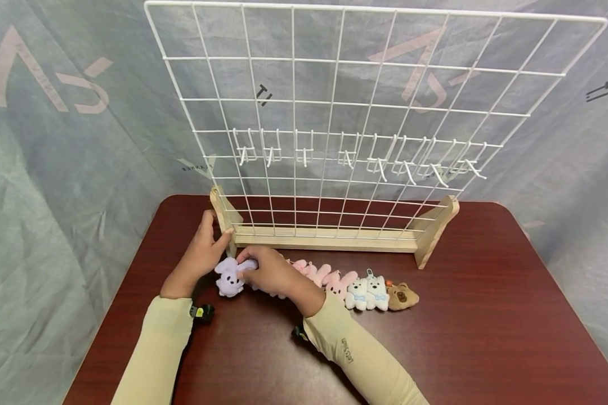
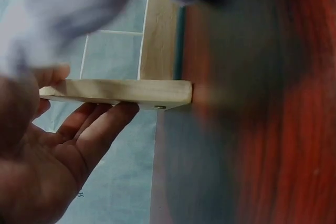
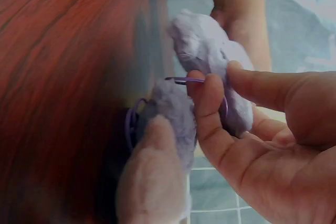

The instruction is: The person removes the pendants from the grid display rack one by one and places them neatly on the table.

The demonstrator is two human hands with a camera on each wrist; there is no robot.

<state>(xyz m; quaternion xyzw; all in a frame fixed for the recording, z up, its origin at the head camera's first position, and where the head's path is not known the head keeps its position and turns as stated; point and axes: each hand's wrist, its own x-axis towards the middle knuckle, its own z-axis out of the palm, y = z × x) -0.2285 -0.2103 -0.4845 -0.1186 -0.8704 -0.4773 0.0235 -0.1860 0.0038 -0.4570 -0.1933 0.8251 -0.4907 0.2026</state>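
Observation:
At the rack's left end, my left hand (image 1: pixel 202 256) grips the upright wooden foot (image 1: pixel 222 214). In the left wrist view the thumb lies on one face of this board (image 2: pixel 131 88) and the fingers (image 2: pixel 100 132) on the other. My right hand (image 1: pixel 273 274) pinches a lavender plush bunny keychain (image 1: pixel 230 283) by its ear area, just in front of the foot. The right wrist view shows the plush (image 3: pixel 199 40) between thumb and fingers, with a thin purple loop (image 3: pixel 188 80) by the fingertips. Another lavender plush (image 3: pixel 176 114) lies close beside the hand.
Right of my right hand, pink plush bunnies (image 1: pixel 338 284), two white plush bears (image 1: pixel 377 295) and a brown plush (image 1: pixel 402 297) lie in a row on the dark red table (image 1: pixel 486 315). Behind them stands a white wire grid rack (image 1: pixel 339 101) with several white hooks (image 1: pixel 348 160).

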